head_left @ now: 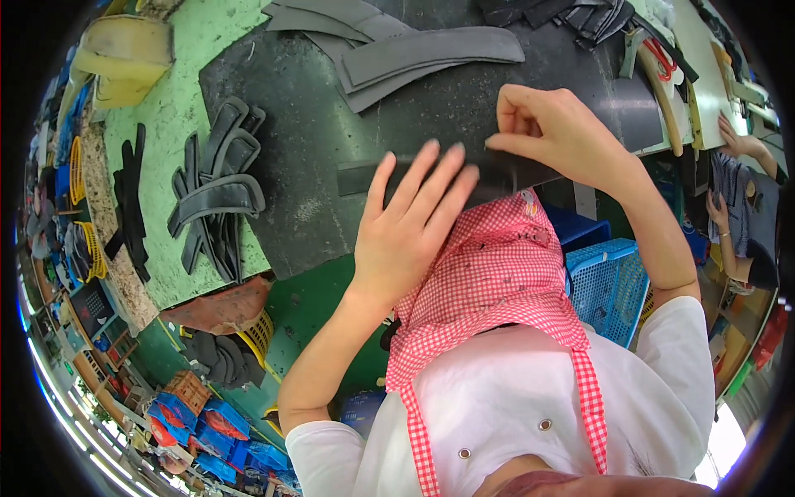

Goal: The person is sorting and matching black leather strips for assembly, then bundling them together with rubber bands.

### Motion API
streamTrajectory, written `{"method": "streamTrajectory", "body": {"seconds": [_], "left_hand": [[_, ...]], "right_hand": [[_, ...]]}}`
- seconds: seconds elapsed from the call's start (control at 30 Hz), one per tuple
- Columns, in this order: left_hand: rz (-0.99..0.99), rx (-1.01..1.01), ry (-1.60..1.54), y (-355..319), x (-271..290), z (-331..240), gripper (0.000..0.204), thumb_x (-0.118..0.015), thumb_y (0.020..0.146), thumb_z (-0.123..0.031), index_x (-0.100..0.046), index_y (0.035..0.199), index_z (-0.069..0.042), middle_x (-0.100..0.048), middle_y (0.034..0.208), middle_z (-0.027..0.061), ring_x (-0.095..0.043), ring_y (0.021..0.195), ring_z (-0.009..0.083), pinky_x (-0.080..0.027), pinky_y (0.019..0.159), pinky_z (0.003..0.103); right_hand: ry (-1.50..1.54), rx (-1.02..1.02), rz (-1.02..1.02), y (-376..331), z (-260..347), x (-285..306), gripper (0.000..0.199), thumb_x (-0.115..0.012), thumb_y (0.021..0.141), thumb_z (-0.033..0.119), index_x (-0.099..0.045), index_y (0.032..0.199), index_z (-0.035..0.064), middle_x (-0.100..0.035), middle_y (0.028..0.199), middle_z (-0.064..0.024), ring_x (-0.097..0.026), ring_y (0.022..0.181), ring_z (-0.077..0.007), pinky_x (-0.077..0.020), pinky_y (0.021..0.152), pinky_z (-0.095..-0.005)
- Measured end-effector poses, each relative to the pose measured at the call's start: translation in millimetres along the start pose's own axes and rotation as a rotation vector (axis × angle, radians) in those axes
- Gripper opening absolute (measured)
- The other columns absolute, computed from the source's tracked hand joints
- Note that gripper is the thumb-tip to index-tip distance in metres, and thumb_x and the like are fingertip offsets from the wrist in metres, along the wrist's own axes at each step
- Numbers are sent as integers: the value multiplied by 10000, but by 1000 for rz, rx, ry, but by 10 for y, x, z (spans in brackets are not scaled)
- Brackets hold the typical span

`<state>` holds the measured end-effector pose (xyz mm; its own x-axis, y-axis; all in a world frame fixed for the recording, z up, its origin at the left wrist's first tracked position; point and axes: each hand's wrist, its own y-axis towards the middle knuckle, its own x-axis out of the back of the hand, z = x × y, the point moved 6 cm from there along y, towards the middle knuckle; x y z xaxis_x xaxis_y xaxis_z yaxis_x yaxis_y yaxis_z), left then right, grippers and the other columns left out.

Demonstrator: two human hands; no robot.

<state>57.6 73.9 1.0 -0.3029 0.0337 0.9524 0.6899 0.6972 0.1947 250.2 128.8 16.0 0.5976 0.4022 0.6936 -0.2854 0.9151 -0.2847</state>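
Note:
A dark flat strip (pixel 354 179) lies along the near edge of the black work mat (pixel 306 215). My left hand (pixel 406 219) is over this strip, fingers stretched out and slightly apart, seemingly resting on it. Just right of it, my right hand (pixel 563 137) hovers above the mat with fingers curled in and the thumb pointing left. Whether anything small sits in those curled fingers is hidden. Beyond both hands, curved grey pieces (pixel 431 56) lie stacked on the mat.
Curved black padded pieces (pixel 217 195) are piled at left, beside thin black strips (pixel 131 199). A yellowish container (pixel 124 54) stands far left. More dark strips (pixel 592 18) lie far right, near a wooden-handled tool (pixel 658 91). A blue basket (pixel 609 286) is below; another person's hand (pixel 739 141) shows right.

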Motion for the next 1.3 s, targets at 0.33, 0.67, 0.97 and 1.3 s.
{"method": "streamTrajectory", "body": {"seconds": [0.33,0.67,0.97,1.3], "left_hand": [[-439,364,109,-419,1031,968,494,-679,806,-44,-693,1293,-126,-566,1416,92,-433,1389,315,-287,1152,449],[-202,393,-929,438,358,693,609,-708,884,-53,-504,1458,-71,-670,1176,71,-624,824,129,-480,774,255],[-98,376,-754,-120,345,505,477,-638,918,57,-594,1379,-54,-714,1003,40,-598,793,105,-494,734,280],[-259,287,-88,-303,528,551,369,-741,782,-19,-764,1116,-176,-603,1066,45,-536,1026,274,-458,903,382]], "right_hand": [[-329,1073,-1082,645,290,245,158,-617,1000,187,-565,1096,72,-637,944,-73,-620,880,-154,-479,767,-281],[271,401,-178,214,366,209,185,-717,884,50,-607,1028,11,-703,932,-61,-684,890,-146,-536,821,-292],[616,112,-326,284,-419,680,325,-638,1000,251,-625,1253,48,-704,1039,-48,-669,946,-131,-534,839,-275],[-371,186,-671,409,-286,1050,283,-596,776,-11,-646,1051,29,-653,996,-154,-619,1065,-333,-489,932,-406]]}}
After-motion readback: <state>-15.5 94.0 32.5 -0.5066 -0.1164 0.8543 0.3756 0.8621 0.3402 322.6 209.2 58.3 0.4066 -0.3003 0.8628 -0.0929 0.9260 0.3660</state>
